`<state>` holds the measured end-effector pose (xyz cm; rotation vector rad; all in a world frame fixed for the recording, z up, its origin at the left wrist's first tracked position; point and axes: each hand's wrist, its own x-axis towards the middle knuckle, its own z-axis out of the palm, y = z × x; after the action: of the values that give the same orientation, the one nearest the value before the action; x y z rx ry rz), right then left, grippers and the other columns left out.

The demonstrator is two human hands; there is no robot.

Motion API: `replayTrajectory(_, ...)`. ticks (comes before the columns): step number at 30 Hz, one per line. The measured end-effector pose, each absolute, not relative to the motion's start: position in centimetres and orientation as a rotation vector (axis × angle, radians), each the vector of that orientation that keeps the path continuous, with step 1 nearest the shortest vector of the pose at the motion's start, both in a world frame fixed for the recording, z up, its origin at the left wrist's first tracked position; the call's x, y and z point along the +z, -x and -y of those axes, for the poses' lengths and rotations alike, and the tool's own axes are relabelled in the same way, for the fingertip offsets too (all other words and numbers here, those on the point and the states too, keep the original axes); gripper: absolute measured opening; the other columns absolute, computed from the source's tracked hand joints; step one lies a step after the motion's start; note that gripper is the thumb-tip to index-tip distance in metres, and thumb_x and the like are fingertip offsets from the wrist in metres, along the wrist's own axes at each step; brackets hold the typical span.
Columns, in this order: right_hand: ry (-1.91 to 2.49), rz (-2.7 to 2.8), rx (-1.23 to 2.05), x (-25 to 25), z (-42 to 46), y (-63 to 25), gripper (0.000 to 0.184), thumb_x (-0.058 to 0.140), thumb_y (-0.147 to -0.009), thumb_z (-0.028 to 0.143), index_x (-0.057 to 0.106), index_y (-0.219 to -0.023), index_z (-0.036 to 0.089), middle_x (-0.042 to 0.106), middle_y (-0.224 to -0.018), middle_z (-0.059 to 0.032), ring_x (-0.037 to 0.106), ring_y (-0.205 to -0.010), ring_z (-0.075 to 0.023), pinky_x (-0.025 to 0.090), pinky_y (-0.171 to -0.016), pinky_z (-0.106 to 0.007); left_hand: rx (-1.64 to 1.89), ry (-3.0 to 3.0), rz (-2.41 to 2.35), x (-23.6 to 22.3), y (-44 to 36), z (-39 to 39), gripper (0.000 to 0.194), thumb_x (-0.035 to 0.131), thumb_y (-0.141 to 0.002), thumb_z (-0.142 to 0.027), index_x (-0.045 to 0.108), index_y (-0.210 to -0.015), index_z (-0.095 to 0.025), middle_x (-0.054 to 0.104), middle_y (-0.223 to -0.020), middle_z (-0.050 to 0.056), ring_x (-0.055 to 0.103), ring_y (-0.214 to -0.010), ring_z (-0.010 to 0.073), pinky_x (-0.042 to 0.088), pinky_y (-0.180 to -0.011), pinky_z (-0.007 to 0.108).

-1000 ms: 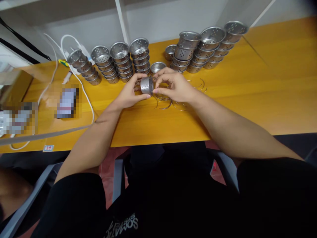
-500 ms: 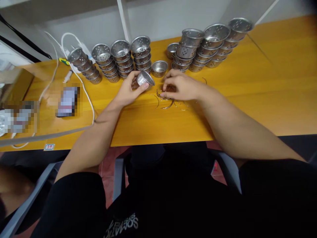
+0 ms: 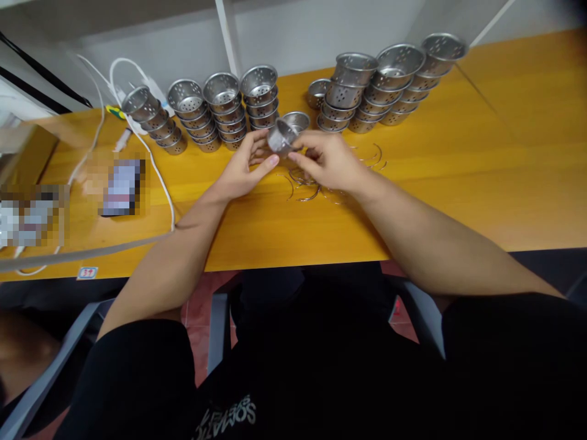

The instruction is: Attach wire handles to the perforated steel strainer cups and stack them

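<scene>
A small perforated metal cup (image 3: 279,138) is tilted above the table between my hands, slightly blurred. My right hand (image 3: 323,157) pinches it at its right side with thumb and fingers. On the cup's left, my left hand (image 3: 250,162) has thumb and fingers spread around it, close to its wall; whether the fingertips touch it is hard to see. Another perforated cup (image 3: 300,120) stands on the table just behind, partly covered by the held one. Under my right hand lies a loose pile of thin curved metal wires (image 3: 309,194).
Stacks of perforated cups (image 3: 222,110) stand at the back left, with more stacks (image 3: 353,91) at the back right. A single cup (image 3: 317,93) sits beside the right stacks. A phone (image 3: 123,186), a white cable (image 3: 158,171) and a cardboard box (image 3: 34,153) lie left on the yellow table (image 3: 481,183).
My right hand went down to the wires, then came back up to the cup. The cup changed its tilt and moved slightly right, and the left hand's fingers spread apart.
</scene>
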<state>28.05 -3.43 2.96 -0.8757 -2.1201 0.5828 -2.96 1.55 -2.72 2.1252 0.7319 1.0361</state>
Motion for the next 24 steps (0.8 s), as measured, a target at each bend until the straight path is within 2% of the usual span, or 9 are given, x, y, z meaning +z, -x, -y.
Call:
replayTrajectory(3, 0.988, 2.077, 0.415, 3.5, 1.6, -29.4, 0.059, 0.069, -0.12, 0.094, 0.079, -0.115, 0.036, 0.085, -0.139, -0.0189, 0.08, -0.137, -0.0539, 0.066, -0.131, -0.08, 1.05, -2.093, -0.811, -3.0, 3.2, -1.5, 0.076, 0.085, -0.12, -0.074, 0.058, -0.176, -0.03, 0.072, -0.181, 0.022, 0.083, -0.153, 0.0366, 0.071, -0.135, 0.058)
replayTrajectory(6, 1.113, 2.139, 0.334, 4.6, -0.1, -29.8, 0.049, 0.072, -0.123, 0.083, 0.074, -0.114, 0.036, 0.085, -0.144, -0.0184, 0.074, -0.145, -0.0538, 0.061, -0.137, -0.08, 1.036, -2.074, -0.831, -2.8, 3.1, -1.1, 0.07, 0.085, -0.117, -0.061, 0.06, -0.171, -0.025, 0.073, -0.179, 0.023, 0.085, -0.147, 0.0339, 0.073, -0.133, 0.054)
replayTrajectory(8, 1.24, 2.209, 0.325, 5.5, -0.7, -29.2, 0.038, 0.073, -0.128, 0.069, 0.072, -0.116, 0.033, 0.086, -0.145, -0.0174, 0.075, -0.145, -0.0502, 0.059, -0.139, -0.076, 1.028, -2.069, -0.835, -2.5, 2.9, -0.8, 0.067, 0.085, -0.115, -0.055, 0.062, -0.169, -0.023, 0.074, -0.178, 0.024, 0.085, -0.146, 0.0333, 0.073, -0.133, 0.053)
replayTrajectory(11, 1.463, 2.293, 0.266, 7.0, -1.0, -27.3, 0.014, 0.072, -0.133, 0.036, 0.072, -0.122, 0.027, 0.087, -0.152, -0.0187, 0.079, -0.145, -0.0454, 0.059, -0.138, -0.069, 1.02, -2.068, -0.854, -2.2, 2.7, -0.4, 0.064, 0.085, -0.112, -0.048, 0.064, -0.166, -0.021, 0.075, -0.175, 0.023, 0.085, -0.146, 0.0328, 0.073, -0.133, 0.052)
replayTrajectory(14, 1.633, 2.352, 0.175, 8.0, -0.9, -25.7, 0.014, 0.065, -0.133, 0.02, 0.077, -0.125, 0.024, 0.089, -0.151, -0.0212, 0.082, -0.145, -0.0441, 0.062, -0.133, -0.062, 1.014, -2.062, -0.856, -2.0, 2.6, -0.3, 0.062, 0.085, -0.112, -0.042, 0.064, -0.165, -0.02, 0.077, -0.174, 0.023, 0.085, -0.147, 0.0332, 0.073, -0.133, 0.053)
replayTrajectory(19, 1.726, 2.329, 0.242, 7.6, -1.4, -25.1, 0.018, 0.066, -0.135, 0.025, 0.081, -0.125, 0.024, 0.09, -0.153, -0.0219, 0.081, -0.148, -0.0457, 0.056, -0.134, -0.061, 0.996, -2.053, -0.875, -2.1, 2.5, -0.3, 0.061, 0.086, -0.111, -0.036, 0.065, -0.167, -0.021, 0.076, -0.177, 0.022, 0.085, -0.148, 0.0324, 0.072, -0.134, 0.053)
replayTrajectory(24, 1.721, 2.382, 0.228, 7.0, -2.3, -25.4, 0.03, 0.056, -0.139, 0.038, 0.083, -0.139, 0.026, 0.09, -0.155, -0.0221, 0.076, -0.155, -0.0482, 0.052, -0.139, -0.063, 0.993, -2.061, -0.878, -2.2, 2.4, -0.4, 0.062, 0.087, -0.111, -0.037, 0.067, -0.166, -0.018, 0.075, -0.176, 0.023, 0.084, -0.149, 0.0327, 0.071, -0.135, 0.052)
